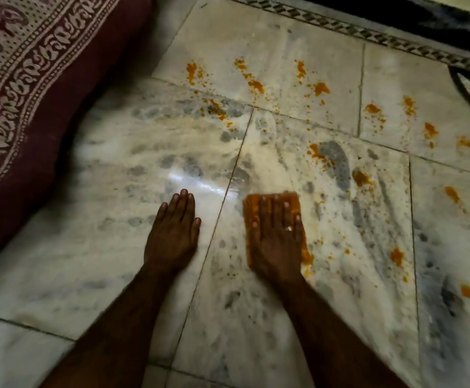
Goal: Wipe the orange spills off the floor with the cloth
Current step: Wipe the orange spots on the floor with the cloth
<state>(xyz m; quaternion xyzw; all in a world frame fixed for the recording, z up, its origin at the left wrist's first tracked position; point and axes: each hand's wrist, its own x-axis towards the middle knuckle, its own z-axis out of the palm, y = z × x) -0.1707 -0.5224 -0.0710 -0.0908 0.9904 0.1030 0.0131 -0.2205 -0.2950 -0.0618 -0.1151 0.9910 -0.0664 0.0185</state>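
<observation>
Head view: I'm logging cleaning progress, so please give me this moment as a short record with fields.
floor: pale marble tiles, smeared around the hands
cloth: orange, lying flat on the floor under the right hand
right hand: palm down, fingers straight, pressing the cloth
left hand: flat on bare tile, left of the cloth and apart from it
orange spills: many blobs remain, ahead of the cloth and to its right
nearby: patterned maroon fabric along the left edge
</observation>
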